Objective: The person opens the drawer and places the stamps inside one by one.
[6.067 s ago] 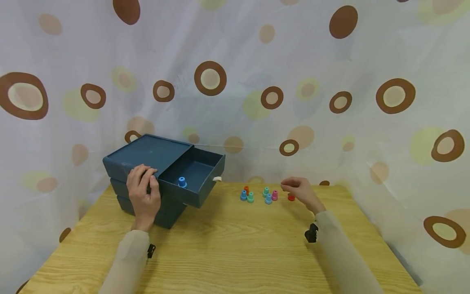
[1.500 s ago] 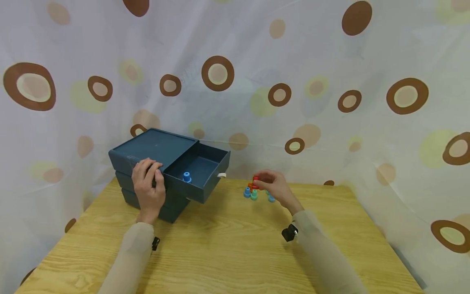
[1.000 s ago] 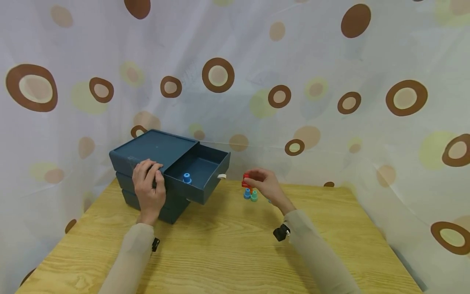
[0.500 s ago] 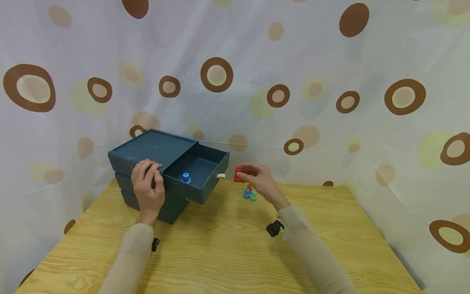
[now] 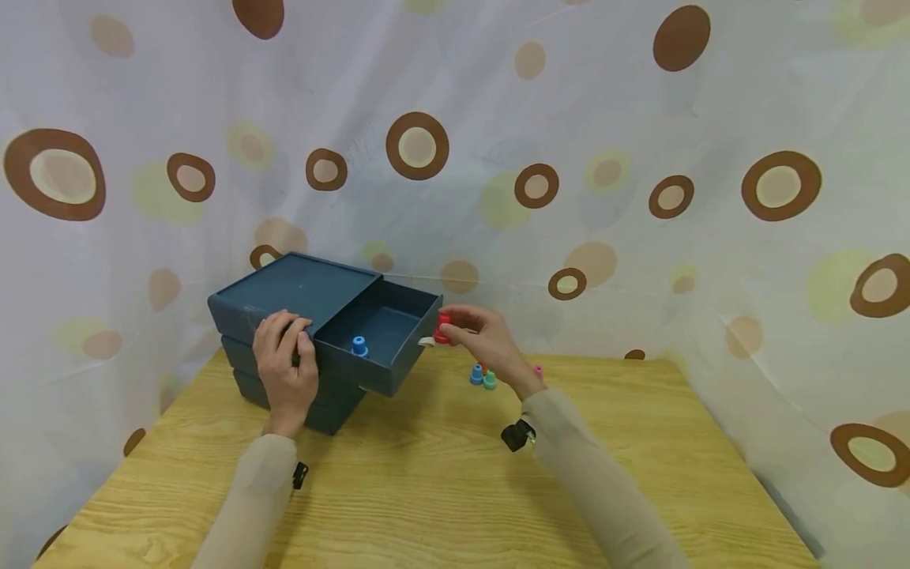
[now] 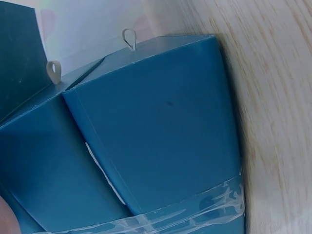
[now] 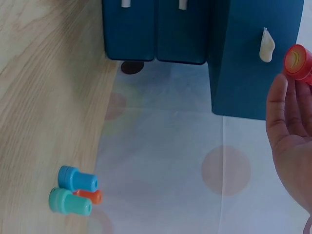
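Note:
My right hand (image 5: 490, 340) pinches a red toy stamp (image 5: 444, 328) between thumb and fingers, up beside the front of the pulled-out top drawer (image 5: 408, 348). In the right wrist view the yellow mark on the end of that red stamp (image 7: 296, 59) faces the camera. A blue stamp (image 5: 359, 346) stands inside the drawer. My left hand (image 5: 286, 363) rests against the near side of the dark blue drawer unit (image 5: 298, 288), fingers bent at its upper edge. Only a fingertip (image 6: 7, 219) shows in the left wrist view.
On the table (image 5: 426, 474) stand a blue stamp (image 5: 477, 374), a green stamp (image 5: 490, 380) and an orange stamp (image 7: 90, 196). A pink stamp (image 5: 538, 371) peeks out behind the right wrist. A pale pull tab (image 5: 426, 342) sticks out from the drawer front. A patterned curtain (image 5: 483, 237) hangs behind.
My right hand has picked up the red stamp from the right of the table and carried it up and left, past the other stamps, to the drawer front. My left hand stays put.

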Motion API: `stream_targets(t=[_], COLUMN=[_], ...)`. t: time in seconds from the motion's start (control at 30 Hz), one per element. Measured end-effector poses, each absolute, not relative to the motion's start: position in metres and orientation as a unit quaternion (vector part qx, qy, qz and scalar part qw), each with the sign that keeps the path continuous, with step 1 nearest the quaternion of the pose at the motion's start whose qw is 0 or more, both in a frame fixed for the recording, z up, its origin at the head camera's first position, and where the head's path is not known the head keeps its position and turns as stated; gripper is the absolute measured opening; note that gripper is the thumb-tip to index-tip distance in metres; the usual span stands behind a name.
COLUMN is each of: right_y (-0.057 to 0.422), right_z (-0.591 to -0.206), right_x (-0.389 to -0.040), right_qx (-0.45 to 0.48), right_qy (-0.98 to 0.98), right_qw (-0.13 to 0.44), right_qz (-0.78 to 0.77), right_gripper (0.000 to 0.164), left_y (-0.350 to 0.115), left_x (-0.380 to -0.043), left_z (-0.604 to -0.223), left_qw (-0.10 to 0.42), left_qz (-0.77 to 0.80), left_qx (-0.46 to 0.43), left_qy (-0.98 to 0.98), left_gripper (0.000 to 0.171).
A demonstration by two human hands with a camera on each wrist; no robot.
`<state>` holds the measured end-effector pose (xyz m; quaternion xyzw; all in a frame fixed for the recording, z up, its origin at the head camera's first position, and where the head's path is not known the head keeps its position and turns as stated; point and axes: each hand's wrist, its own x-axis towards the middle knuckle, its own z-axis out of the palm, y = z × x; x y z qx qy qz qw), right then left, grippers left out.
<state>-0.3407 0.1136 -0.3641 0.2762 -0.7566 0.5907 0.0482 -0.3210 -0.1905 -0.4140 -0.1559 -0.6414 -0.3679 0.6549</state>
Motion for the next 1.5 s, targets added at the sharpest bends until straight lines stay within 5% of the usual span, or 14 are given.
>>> stream_targets(t=[0.87, 1.5], right_y=[0.076, 0.049], right_z=[-0.313, -0.319], right_x=[-0.316, -0.359], right_qx=[0.301, 0.319], right_qy=[-0.76, -0.777], right_qw=[0.071, 0.071], right_qz=[0.572, 0.538], right_gripper=[0.032, 0.03], left_y=[-0.19, -0.19], left_x=[-0.32, -0.321], left_z=[-0.416, -0.415], left_qw=[0.662, 0.657], left_qz=[-0.37, -0.373], left_qx=[-0.15, -0.153], left_qy=[-0.635, -0.637], left_gripper=[0.03, 0.029])
